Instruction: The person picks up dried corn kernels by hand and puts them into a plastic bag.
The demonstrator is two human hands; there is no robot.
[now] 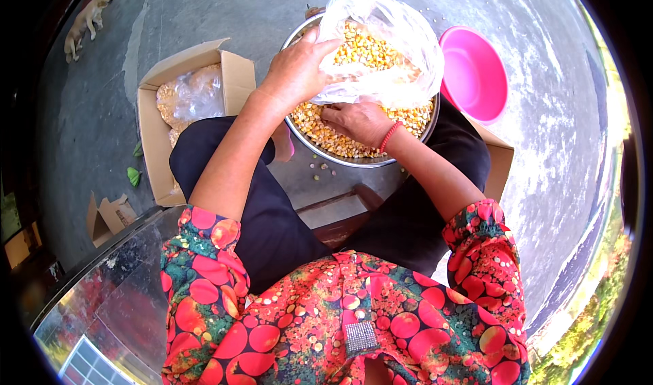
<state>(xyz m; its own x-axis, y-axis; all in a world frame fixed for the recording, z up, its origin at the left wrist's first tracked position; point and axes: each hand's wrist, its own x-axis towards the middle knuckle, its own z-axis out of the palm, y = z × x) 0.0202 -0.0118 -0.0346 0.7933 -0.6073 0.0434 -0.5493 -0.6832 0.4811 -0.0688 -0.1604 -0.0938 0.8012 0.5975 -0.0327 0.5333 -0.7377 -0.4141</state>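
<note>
A wide metal basin (357,163) of loose corn kernels (316,125) stands on the floor between the knees. Over its far part lies a clear plastic bag (377,86) with its mouth spread wide and corn kernels visible inside. My left hand (301,68) grips the bag's left edge, thumb across the rim. Below the bag, my right hand (359,122), with a red beaded bracelet at the wrist, reaches into the kernels with curled fingers partly hidden; whether it holds any cannot be told.
Left of the knees, an open cardboard box (153,145) holds filled plastic bags (196,97). A pink plastic basin (474,74) rests at the right, above another cardboard box (497,160). A dog (89,20) lies far left. Wooden bars (342,227) cross between the legs.
</note>
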